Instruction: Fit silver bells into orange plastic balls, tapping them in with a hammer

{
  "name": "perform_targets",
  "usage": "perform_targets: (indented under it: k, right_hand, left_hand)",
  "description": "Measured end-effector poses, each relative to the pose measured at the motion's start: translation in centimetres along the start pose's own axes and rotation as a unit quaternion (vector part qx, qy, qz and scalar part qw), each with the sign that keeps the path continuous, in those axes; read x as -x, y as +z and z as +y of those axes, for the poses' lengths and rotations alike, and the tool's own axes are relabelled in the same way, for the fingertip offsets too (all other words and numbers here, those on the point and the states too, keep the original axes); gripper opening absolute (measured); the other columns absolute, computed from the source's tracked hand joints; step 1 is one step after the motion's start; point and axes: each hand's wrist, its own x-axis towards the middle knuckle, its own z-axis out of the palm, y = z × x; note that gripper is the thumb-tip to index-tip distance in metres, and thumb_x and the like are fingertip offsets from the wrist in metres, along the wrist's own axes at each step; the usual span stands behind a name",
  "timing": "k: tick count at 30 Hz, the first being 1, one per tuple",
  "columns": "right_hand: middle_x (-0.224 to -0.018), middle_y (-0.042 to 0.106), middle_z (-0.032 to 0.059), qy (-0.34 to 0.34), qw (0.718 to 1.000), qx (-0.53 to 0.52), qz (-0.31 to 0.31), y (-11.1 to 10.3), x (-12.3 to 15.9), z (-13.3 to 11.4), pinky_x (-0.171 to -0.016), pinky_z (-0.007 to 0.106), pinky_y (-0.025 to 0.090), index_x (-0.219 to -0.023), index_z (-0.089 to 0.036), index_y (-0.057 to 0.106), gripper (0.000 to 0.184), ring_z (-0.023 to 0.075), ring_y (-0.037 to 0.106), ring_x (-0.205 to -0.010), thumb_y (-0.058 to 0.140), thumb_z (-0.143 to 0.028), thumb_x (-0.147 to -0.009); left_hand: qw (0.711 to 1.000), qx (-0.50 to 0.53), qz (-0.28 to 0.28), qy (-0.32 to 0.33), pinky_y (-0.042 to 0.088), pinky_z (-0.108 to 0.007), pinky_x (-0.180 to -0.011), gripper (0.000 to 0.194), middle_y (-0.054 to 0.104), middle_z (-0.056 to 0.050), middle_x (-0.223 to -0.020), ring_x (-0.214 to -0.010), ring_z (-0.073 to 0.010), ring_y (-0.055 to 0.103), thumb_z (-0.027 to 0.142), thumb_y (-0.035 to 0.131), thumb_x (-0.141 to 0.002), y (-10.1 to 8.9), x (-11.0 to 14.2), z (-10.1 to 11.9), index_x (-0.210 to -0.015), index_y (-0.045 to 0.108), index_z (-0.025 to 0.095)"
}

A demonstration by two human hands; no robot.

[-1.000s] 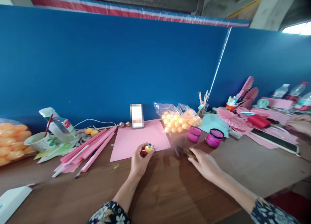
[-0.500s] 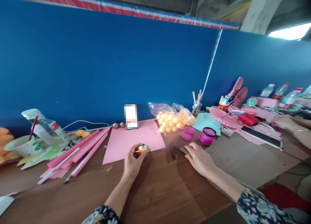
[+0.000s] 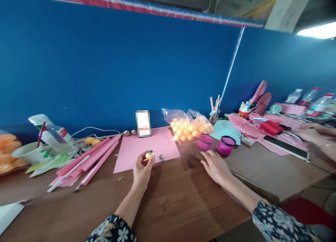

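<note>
My left hand is closed around an orange ball, pinched between thumb and fingers above the near edge of a pink sheet. The top of the ball carries a shiny, silvery covering. Just right of the ball lie small silvery pieces, apart from the hand. My right hand is low over the brown table with fingers stretched out, and no held thing shows. Beyond its fingertips stand two magenta round containers, one on the left and one with a dark rim.
A clear bag of orange balls sits behind the pink sheet. Pink paper strips, a tilted bottle and a patterned bowl lie left. Rightward are a phone, pink paper fans and another person's hands.
My left hand has drawn the ball slightly back and left, away from the silvery pieces. A brown bit under my right fingers no longer shows. The view has shifted slightly.
</note>
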Motion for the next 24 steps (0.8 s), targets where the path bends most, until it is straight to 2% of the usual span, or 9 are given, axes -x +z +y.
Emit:
perform_targets:
  k: [2,4,6,9,12,14,17,24]
  right_hand:
    - [-0.106,0.05,0.0115,-0.006,0.999,-0.03,0.045,-1.0,-0.1,-1.4,-0.083,0.038,0.038,-0.116,-0.018,0.048,0.034,0.0254,0.049,-0.095,0.041,-0.023,-0.083]
    - [-0.108,0.05,0.0108,-0.04,0.993,-0.087,0.071,-1.9,-0.2,-3.7,-0.088,0.037,0.037,-0.114,-0.019,0.049,0.032,0.025,0.047,-0.099,0.041,-0.021,-0.083]
    - [-0.107,0.05,0.0098,-0.089,0.983,-0.149,0.056,-2.3,-0.5,-6.5,-0.089,0.035,0.037,-0.112,-0.02,0.049,0.029,0.0234,0.047,-0.1,0.04,-0.02,-0.084]
    - [-0.106,0.052,0.008,-0.163,0.962,-0.218,0.003,-0.8,-2.0,-10.5,-0.088,0.034,0.038,-0.112,-0.022,0.048,0.03,0.021,0.049,-0.098,0.043,-0.02,-0.083]
    - [-0.1,0.054,0.0097,-0.144,0.961,-0.234,-0.027,2.2,-4.5,-12.8,-0.082,0.032,0.041,-0.106,-0.017,0.052,0.028,0.019,0.052,-0.093,0.039,-0.011,-0.082]
    - [-0.101,0.054,0.0125,-0.144,0.96,-0.238,-0.035,4.1,-6.0,-13.3,-0.081,0.032,0.041,-0.109,-0.012,0.051,0.031,0.0192,0.052,-0.093,0.039,-0.008,-0.081]
    - [-0.097,0.058,0.0111,-0.157,0.954,-0.251,-0.04,6.1,-7.3,-13.0,-0.082,0.029,0.04,-0.106,-0.011,0.055,0.032,0.018,0.053,-0.09,0.042,-0.005,-0.077]
    - [-0.092,0.062,0.0063,-0.16,0.944,-0.288,-0.03,7.0,-7.1,-12.3,-0.08,0.026,0.039,-0.097,-0.015,0.06,0.025,0.0158,0.053,-0.088,0.04,-0.011,-0.083]
  left_hand:
    - [0.999,0.021,0.034,-0.006,0.049,-0.025,-0.065,0.049,0.061,-0.007,-0.089,-0.072,-0.0121,0.058,0.036,0.064,-0.066,0.0,-0.2,-0.4,-0.108,0.053,0.015]
    - [0.998,0.039,0.051,-0.007,0.048,-0.025,-0.069,0.048,0.06,-0.007,-0.092,-0.075,-0.0117,0.058,0.035,0.064,-0.066,-0.1,-0.4,-0.7,-0.109,0.053,0.015]
    - [0.998,0.044,0.054,-0.004,0.048,-0.025,-0.07,0.048,0.06,-0.006,-0.092,-0.075,-0.0111,0.058,0.034,0.063,-0.066,-0.1,-0.4,-0.7,-0.109,0.052,0.015]
    - [0.998,0.048,0.043,-0.007,0.048,-0.025,-0.069,0.048,0.06,-0.006,-0.09,-0.073,-0.0109,0.058,0.035,0.064,-0.066,-0.1,-0.3,-0.6,-0.109,0.052,0.016]
    - [0.998,0.056,0.031,-0.014,0.049,-0.027,-0.067,0.049,0.061,-0.006,-0.088,-0.072,-0.0118,0.059,0.036,0.064,-0.065,-0.1,-0.2,-0.5,-0.108,0.053,0.016]
    - [0.998,0.057,0.033,-0.012,0.049,-0.028,-0.068,0.049,0.061,-0.006,-0.089,-0.072,-0.0123,0.059,0.036,0.065,-0.065,-0.2,-0.2,-0.5,-0.107,0.053,0.015]
    - [0.998,0.054,0.037,-0.008,0.049,-0.028,-0.07,0.048,0.061,-0.007,-0.091,-0.074,-0.0128,0.06,0.035,0.065,-0.066,-0.2,-0.3,-0.6,-0.108,0.053,0.015]
    - [0.998,0.047,0.025,-0.025,0.05,-0.027,-0.069,0.048,0.062,-0.007,-0.091,-0.074,-0.0127,0.06,0.035,0.065,-0.066,0.0,0.0,-0.3,-0.108,0.053,0.015]
